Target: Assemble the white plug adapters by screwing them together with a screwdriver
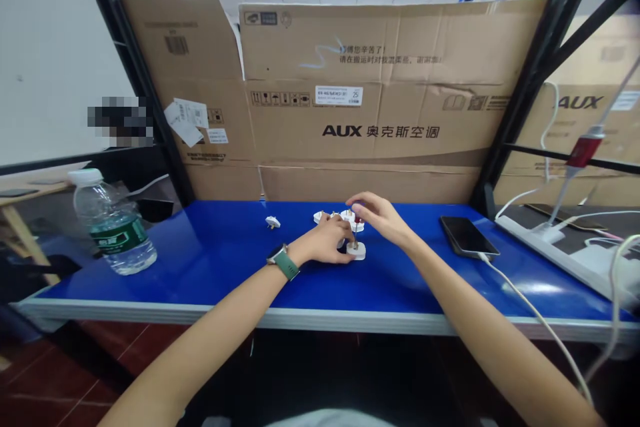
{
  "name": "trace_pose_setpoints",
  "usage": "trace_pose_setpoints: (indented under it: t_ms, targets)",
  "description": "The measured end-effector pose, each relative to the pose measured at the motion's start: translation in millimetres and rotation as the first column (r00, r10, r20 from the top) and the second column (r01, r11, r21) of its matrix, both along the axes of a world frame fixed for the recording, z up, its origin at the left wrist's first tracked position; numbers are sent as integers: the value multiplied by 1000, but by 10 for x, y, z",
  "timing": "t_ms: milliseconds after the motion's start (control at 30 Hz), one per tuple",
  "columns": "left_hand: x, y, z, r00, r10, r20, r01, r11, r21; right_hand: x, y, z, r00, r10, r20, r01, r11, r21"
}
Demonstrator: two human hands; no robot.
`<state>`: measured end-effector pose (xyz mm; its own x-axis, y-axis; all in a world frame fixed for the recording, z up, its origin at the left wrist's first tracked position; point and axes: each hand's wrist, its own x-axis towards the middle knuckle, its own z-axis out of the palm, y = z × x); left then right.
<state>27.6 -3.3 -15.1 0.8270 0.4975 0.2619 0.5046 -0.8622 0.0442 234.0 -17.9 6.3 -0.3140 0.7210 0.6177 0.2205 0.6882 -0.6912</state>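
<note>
On the blue table top [210, 267], my left hand [327, 240], with a green watch on its wrist, rests with curled fingers against a small white plug part [357, 251] with pins sticking up. My right hand [377, 213] hovers just above and behind it, fingers pinched on a small screwdriver with a red handle [357, 222] that stands on the plug part. More white plug parts [320, 217] lie right behind the hands. One further white plug piece [273, 221] lies alone to the left.
A water bottle [113, 223] with a green label stands at the left. At the right lies a black phone [469, 237] with a white cable. A white power strip [555, 250] and cables sit beyond it. Cardboard boxes [350, 100] wall off the back.
</note>
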Motion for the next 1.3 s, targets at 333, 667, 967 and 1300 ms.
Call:
trace_pose_setpoints:
  t_ms: [333,667,967,1300]
  targets:
    - [-5,6,-4,1000,-7,16,7,1000,-10,71,-11,13,988,154,-5,-155,988,-19]
    - [-11,19,-34,1000,-15,21,15,1000,2,89,-14,6,979,195,-60,-199,976,-90]
    - [-23,-21,2,1000,-4,-11,4,1000,14,106,106,-69,993,-44,-106,22,979,-205]
    - [-20,-28,10,1000,-18,-5,18,1000,13,168,182,-130,948,-108,-299,8,949,-316]
